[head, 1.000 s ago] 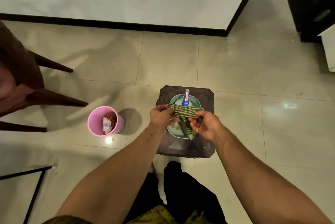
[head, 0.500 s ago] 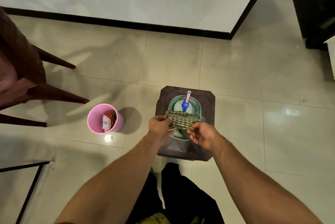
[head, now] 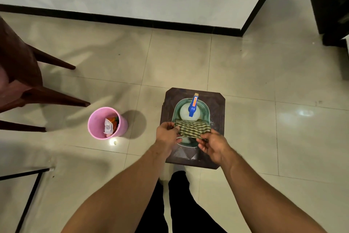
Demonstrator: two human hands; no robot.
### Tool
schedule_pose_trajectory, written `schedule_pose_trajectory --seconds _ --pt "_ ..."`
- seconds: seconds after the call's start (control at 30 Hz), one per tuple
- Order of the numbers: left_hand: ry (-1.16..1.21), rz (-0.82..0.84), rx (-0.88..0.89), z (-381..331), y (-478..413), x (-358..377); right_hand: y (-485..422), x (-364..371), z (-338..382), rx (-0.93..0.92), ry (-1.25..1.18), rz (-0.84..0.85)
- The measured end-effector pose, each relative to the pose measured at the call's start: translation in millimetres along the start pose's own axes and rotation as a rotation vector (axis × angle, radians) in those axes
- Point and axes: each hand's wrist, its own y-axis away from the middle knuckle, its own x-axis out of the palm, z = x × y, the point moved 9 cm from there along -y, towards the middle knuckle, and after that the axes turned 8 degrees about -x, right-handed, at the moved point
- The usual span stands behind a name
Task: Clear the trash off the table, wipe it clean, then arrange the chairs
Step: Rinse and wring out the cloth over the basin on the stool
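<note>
A folded green checked cloth (head: 193, 128) stretches across a teal basket (head: 176, 109) that sits on a dark brown stool (head: 217, 112). My left hand (head: 167, 134) pinches the cloth's left end, and my right hand (head: 213, 143) pinches its near right edge. Inside the basket, behind the cloth, lies a white spray bottle with a blue trigger head (head: 192, 107). To the left a pink bin (head: 98, 122) stands on the floor, holding crumpled wrappers (head: 110, 126).
A dark brown chair (head: 24, 85) with splayed legs stands at the far left. A black metal frame (head: 30, 191) shows at the lower left. Dark furniture (head: 328, 2) fills the upper right corner. A white wall with black skirting runs along the back. My legs stand just before the stool.
The cloth hung loosely from both hands a second ago; now it is folded into a flat band and lowered onto the basket. Both hands dropped slightly with it.
</note>
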Motion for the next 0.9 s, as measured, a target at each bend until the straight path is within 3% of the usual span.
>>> schedule_pose_trajectory --seconds 0.27,0.6,0.73,0.9 --pt "-0.233 -0.209 -0.010 59 -39 -27 -5 -21 -59 0.113 0.269 -0.167" --pt "-0.311 -0.228 0.038 53 -14 -33 -15 -27 -64 0.025 0.485 -0.114" --pt "-0.452 -0.227 0.001 49 -18 -36 -22 -27 -53 -0.055 0.715 -0.099" --pt "-0.670 -0.167 0.120 29 -5 -35 -8 -21 -24 -0.143 0.897 -0.147"
